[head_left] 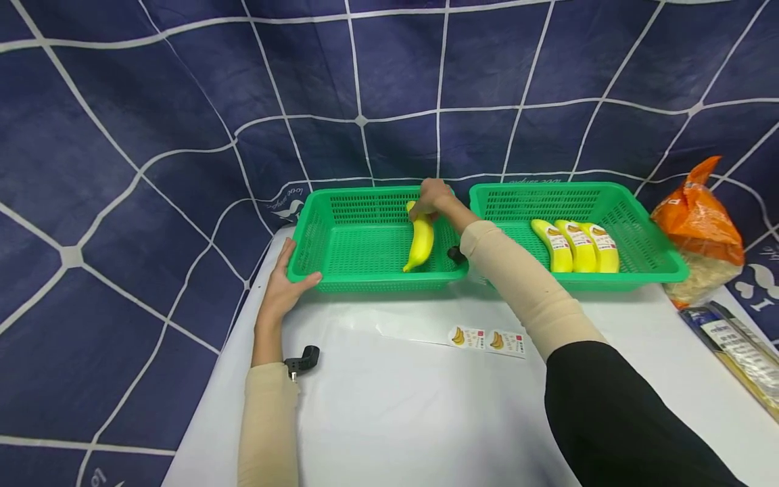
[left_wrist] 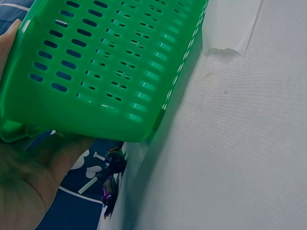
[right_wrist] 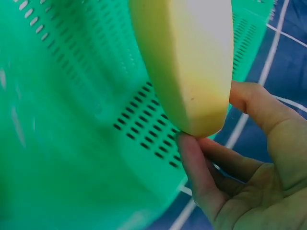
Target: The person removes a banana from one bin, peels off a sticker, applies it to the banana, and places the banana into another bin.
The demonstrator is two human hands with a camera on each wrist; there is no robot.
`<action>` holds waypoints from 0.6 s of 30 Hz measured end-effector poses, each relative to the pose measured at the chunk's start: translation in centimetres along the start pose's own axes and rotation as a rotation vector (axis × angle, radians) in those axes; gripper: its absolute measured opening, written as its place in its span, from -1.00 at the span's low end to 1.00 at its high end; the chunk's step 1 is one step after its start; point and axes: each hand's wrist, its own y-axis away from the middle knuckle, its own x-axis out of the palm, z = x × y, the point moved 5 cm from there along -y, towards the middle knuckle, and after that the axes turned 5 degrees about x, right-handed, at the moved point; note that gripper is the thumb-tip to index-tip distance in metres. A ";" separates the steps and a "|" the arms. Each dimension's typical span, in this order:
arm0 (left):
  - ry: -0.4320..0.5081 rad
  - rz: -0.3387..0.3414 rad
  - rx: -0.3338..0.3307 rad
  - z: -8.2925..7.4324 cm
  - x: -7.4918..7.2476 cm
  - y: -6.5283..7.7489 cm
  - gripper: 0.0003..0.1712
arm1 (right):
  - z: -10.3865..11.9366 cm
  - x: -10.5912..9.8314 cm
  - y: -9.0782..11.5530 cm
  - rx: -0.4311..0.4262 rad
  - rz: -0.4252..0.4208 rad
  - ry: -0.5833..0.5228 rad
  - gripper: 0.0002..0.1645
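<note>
My right hand (head_left: 435, 198) pinches a yellow banana (head_left: 421, 242) near one end, inside the left green basket (head_left: 359, 250). In the right wrist view, thumb and fingers meet around the tip of the banana (right_wrist: 192, 62), which has no sticker on the side in view. At that basket's left end, my left hand (head_left: 280, 287) rests with fingers fairly straight and thumb spread along the rim. The left wrist view shows it against the basket's end wall (left_wrist: 100, 52). On the white table lies a strip of banana stickers (head_left: 487, 340).
To the right, another green basket (head_left: 663, 276) holds three bananas (head_left: 578, 247) with stickers on them. Beside it stand an orange-topped bag (head_left: 700, 230) and a flat packet (head_left: 739, 348). A dark blue gridded cloth (head_left: 402, 81) hangs behind.
</note>
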 end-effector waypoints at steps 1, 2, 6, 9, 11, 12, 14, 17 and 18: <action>-0.003 0.001 -0.002 0.0 0.0 0.0 0.14 | -0.1 -0.5 0.4 -0.004 -0.013 -0.017 -0.68; -0.004 0.000 -0.004 0.0 0.1 0.0 0.14 | -0.2 -0.9 0.8 -0.008 -0.024 -0.025 -0.68; 0.001 -0.003 -0.012 0.0 0.0 0.4 0.14 | -0.6 -2.6 3.1 -0.031 -0.071 -0.040 -0.67; -0.002 -0.010 -0.014 0.1 0.0 0.6 0.15 | -0.8 -3.7 4.9 -0.040 -0.106 -0.036 -0.66; -0.003 -0.017 -0.010 0.3 0.0 0.6 0.15 | -1.1 -4.3 6.1 -0.039 -0.121 -0.038 -0.64; 0.001 -0.019 -0.007 0.4 0.1 0.5 0.15 | -1.3 -4.6 6.7 -0.041 -0.129 -0.041 -0.64; 0.004 -0.027 -0.007 1.0 0.1 0.2 0.16 | -1.6 -5.2 8.0 -0.047 -0.136 -0.056 -0.62; -0.001 -0.050 0.000 2.2 0.1 -0.4 0.16 | -2.0 -6.0 10.0 -0.066 -0.140 -0.086 -0.60; -0.009 -0.061 0.003 2.5 0.1 -0.6 0.16 | -2.2 -6.3 10.7 -0.073 -0.141 -0.091 -0.60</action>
